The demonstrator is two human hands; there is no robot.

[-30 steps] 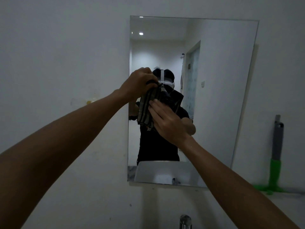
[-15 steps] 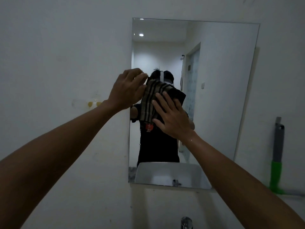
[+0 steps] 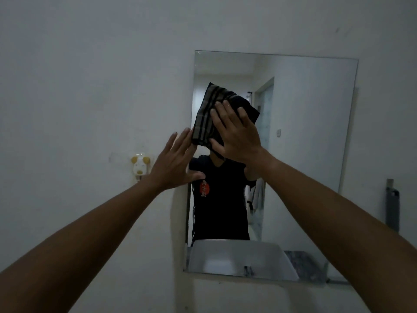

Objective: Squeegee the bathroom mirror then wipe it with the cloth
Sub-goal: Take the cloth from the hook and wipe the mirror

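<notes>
A frameless rectangular mirror (image 3: 311, 123) hangs on the white wall. A dark striped cloth (image 3: 209, 111), folded, lies flat against its upper left part. My right hand (image 3: 234, 132) presses the cloth to the glass with fingers spread. My left hand (image 3: 174, 162) is open beside the mirror's left edge, fingertips close to the cloth's lower left corner and holding nothing. The squeegee (image 3: 392, 208) leans against the wall at the far right, only its grey handle showing.
A small white and yellow animal-shaped holder (image 3: 140, 166) is stuck on the wall left of the mirror. The mirror reflects a person in a black shirt, a white basin (image 3: 237, 258) and a doorway.
My left hand let go of the cloth and dropped lower, fingers spread. My right hand pushed the cloth up the glass. The view shifted left and up, so the mirror sits further right.
</notes>
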